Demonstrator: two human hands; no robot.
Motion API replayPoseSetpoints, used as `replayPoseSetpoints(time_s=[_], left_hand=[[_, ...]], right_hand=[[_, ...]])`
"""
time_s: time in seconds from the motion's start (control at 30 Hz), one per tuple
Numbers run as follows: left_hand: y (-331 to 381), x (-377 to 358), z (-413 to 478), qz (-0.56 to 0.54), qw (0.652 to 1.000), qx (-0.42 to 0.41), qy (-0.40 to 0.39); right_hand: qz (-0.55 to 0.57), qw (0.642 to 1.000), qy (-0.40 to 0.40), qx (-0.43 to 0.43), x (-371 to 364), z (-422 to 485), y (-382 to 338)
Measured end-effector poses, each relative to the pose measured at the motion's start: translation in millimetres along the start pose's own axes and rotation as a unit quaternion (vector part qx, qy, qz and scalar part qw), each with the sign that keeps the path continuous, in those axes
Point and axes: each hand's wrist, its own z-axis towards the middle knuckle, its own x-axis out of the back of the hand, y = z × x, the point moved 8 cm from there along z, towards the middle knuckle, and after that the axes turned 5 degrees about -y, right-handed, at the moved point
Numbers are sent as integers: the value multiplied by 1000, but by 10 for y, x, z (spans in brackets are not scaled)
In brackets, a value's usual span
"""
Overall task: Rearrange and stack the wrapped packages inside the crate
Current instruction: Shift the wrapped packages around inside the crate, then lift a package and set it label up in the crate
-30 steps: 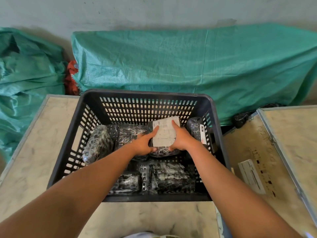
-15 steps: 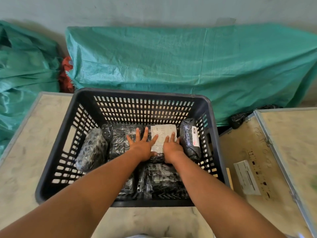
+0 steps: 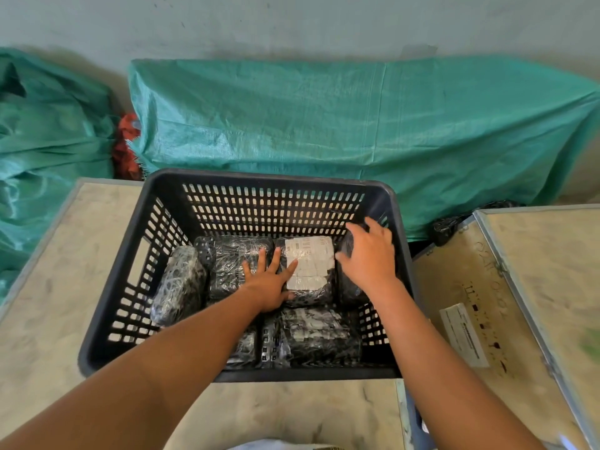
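My right hand (image 3: 368,256) has lifted off the labelled package (image 3: 308,269), open, perhaps touching the package beyond it; left hand (image 3: 269,282) stays flat, open.

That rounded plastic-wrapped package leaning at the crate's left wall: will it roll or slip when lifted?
The rounded plastic-wrapped package looks bulged, so it may roll once freed. Its glossy film probably slips. It leans on the black slotted crate, so it likely tips.

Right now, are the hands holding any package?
No clear hold. The left hand lies flat, fingers spread, across two packages; the right hand is over the package by the crate's right wall, grip unclear.
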Motion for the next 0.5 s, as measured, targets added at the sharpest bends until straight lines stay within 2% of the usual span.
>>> replayPoseSetpoints(time_s=[0.07, 0.17, 0.4, 0.5], left_hand=[[-15, -14, -5, 1, 1000, -2, 9], [-7, -27, -5, 6, 1000, -6, 16], [23, -18, -77, 3, 999, -23, 22], [111, 74, -136, -15, 999, -40, 23]], right_hand=[[18, 998, -50, -30, -167, -72, 85], [140, 988, -45, -42, -235, -166, 113], [66, 990, -96, -77, -412, -159, 70], [116, 986, -111, -52, -467, -146, 11]])
